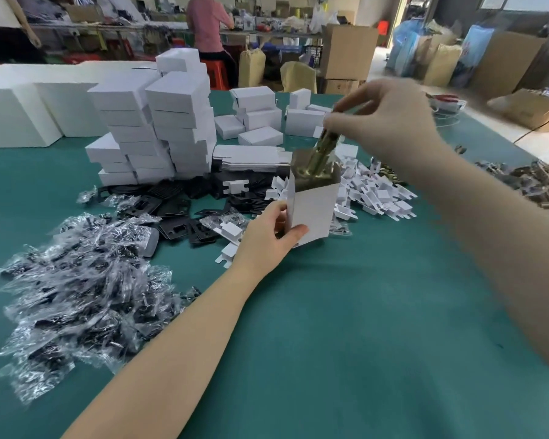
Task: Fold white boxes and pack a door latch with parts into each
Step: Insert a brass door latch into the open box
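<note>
My left hand (271,237) grips a folded white box (314,207) by its lower left side and holds it upright above the green table, open end up. My right hand (384,120) pinches the top of a brass door latch (320,155) that stands tilted, its lower end inside the box's open mouth. The box walls hide the latch's bottom.
Stacks of closed white boxes (159,128) stand at the back left. Flat box blanks (251,156), black plates (175,207), bagged parts (76,293) and white card inserts (374,191) lie around the box. More latches (539,185) are piled at the right. A person (208,30) sits behind.
</note>
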`<state>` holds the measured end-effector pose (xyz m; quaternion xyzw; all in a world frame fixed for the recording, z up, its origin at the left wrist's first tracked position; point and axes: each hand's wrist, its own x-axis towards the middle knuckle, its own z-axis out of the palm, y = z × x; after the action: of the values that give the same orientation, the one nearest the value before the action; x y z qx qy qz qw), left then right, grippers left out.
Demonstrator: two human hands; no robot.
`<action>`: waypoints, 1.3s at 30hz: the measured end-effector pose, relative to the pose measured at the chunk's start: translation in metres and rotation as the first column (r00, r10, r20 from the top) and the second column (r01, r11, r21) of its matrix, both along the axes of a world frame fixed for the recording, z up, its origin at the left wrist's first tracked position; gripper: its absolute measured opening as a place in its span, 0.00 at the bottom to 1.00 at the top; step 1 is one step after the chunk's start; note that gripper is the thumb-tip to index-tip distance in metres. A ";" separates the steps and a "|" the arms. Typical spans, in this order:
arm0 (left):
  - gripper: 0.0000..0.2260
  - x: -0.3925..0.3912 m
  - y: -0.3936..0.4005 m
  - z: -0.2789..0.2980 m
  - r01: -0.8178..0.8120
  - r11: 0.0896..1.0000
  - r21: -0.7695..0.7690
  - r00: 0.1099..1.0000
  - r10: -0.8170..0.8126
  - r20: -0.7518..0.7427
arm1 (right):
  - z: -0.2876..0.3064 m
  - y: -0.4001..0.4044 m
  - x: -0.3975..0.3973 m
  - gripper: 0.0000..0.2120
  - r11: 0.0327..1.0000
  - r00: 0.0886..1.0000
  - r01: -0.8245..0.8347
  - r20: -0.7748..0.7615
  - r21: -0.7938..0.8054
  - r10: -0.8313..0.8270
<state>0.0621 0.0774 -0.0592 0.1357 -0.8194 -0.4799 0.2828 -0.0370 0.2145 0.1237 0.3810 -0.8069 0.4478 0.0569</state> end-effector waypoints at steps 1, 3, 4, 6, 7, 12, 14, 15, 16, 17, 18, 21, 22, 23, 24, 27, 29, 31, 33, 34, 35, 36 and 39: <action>0.14 0.000 -0.001 -0.001 0.003 1.000 0.012 1.000 -0.003 -0.002 | -0.008 -0.005 0.002 0.06 0.999 0.998 0.025 -0.058 0.044 -0.023; 0.14 -0.002 -0.001 -0.001 0.012 0.999 0.052 1.000 -0.012 -0.012 | -0.024 -0.012 0.006 0.06 0.990 0.987 0.079 -0.151 0.121 -0.060; 0.14 -0.003 -0.001 -0.002 0.019 0.997 0.071 1.000 -0.018 -0.021 | -0.032 -0.015 0.008 0.07 0.982 0.979 0.110 -0.186 0.152 -0.081; 0.14 -0.004 -0.001 -0.003 0.035 0.995 0.093 0.998 -0.030 -0.049 | -0.048 -0.017 0.013 0.08 0.967 0.959 0.168 -0.261 0.192 -0.114; 0.14 -0.005 -0.001 -0.003 0.040 0.994 0.102 0.997 -0.033 -0.064 | -0.056 -0.019 0.014 0.08 0.960 0.948 0.186 -0.296 0.210 -0.119; 0.16 -0.005 0.000 -0.004 0.065 0.987 0.145 0.994 -0.051 -0.101 | -0.072 -0.017 0.014 0.08 0.953 0.954 0.190 -0.272 0.238 -0.122; 0.18 -0.006 0.001 -0.003 0.073 0.986 0.152 0.993 -0.057 -0.104 | -0.071 -0.016 0.012 0.06 0.939 0.956 0.183 -0.277 0.292 -0.100; 0.19 -0.006 0.001 -0.002 0.076 0.987 0.143 0.993 -0.061 -0.103 | -0.070 -0.015 0.010 0.05 0.928 0.954 0.177 -0.290 0.328 -0.080; 0.19 -0.006 0.002 -0.002 0.080 0.988 0.135 0.993 -0.066 -0.102 | -0.070 -0.013 0.008 0.07 0.920 0.951 0.166 -0.305 0.355 -0.054; 0.19 -0.006 0.002 -0.002 0.084 0.987 0.136 0.992 -0.070 -0.101 | -0.070 -0.011 0.007 0.09 0.922 0.949 0.144 -0.314 0.360 -0.025; 0.18 -0.006 0.002 -0.003 0.087 0.985 0.151 0.992 -0.072 -0.101 | -0.072 -0.009 0.005 0.09 0.942 0.948 0.109 -0.317 0.317 -0.004; 0.12 -0.005 0.002 -0.001 0.085 0.961 0.261 0.994 -0.063 -0.093 | -0.081 0.000 0.008 0.11 0.997 0.963 -0.005 -0.267 -0.075 -0.015; 0.11 -0.005 0.002 0.000 0.086 0.951 0.296 0.994 -0.060 -0.096 | -0.087 0.003 0.009 0.18 0.987 0.977 -0.010 -0.211 -0.162 -0.025; 0.11 -0.005 0.003 0.001 0.094 0.942 0.322 0.993 -0.064 -0.102 | -0.095 0.006 0.008 0.24 0.984 0.993 -0.003 -0.121 -0.175 -0.018; 0.11 -0.004 0.004 0.003 0.109 0.936 0.336 0.991 -0.078 -0.106 | -0.102 0.010 0.008 0.27 0.991 1.000 -0.001 -0.006 -0.136 0.001; 0.12 -0.001 0.005 0.003 0.182 0.940 0.287 0.983 -0.169 -0.069 | -0.129 0.022 -0.001 0.20 0.994 0.958 -0.111 0.265 0.009 0.105; 0.15 0.001 0.003 0.002 0.224 0.954 0.202 0.974 -0.228 -0.001 | -0.143 0.032 -0.007 0.18 0.984 0.944 -0.170 0.297 0.058 0.146; 0.19 0.002 -0.001 0.001 0.234 0.958 0.167 0.968 -0.246 0.051 | -0.153 0.038 -0.009 0.23 0.960 0.929 -0.252 0.307 0.126 0.204; 0.21 0.001 -0.004 0.000 0.235 0.959 0.159 0.965 -0.250 0.081 | -0.158 0.038 -0.008 0.27 0.936 0.932 -0.285 0.290 0.207 0.219; 0.22 0.001 -0.006 0.000 0.232 0.962 0.144 0.964 -0.247 0.096 | -0.161 0.036 -0.008 0.27 0.936 0.936 -0.277 0.279 0.216 0.213; 0.22 0.001 -0.007 0.000 0.222 0.968 0.120 0.966 -0.235 0.110 | -0.163 0.033 -0.008 0.27 0.944 0.943 -0.256 0.269 0.207 0.197; 0.23 0.002 -0.008 0.001 0.203 0.975 0.089 0.970 -0.212 0.121 | -0.165 0.030 -0.009 0.27 0.953 0.952 -0.229 0.251 0.198 0.177; 0.23 0.002 -0.008 0.002 0.106 0.994 -0.018 0.985 -0.102 0.140 | -0.170 0.020 -0.010 0.26 0.964 0.977 -0.159 0.175 0.215 0.122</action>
<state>0.0639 0.0689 -0.0570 0.1222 -0.8490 -0.4731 0.2012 -0.0467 0.2344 -0.0459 0.4042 -0.8257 0.3844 -0.0844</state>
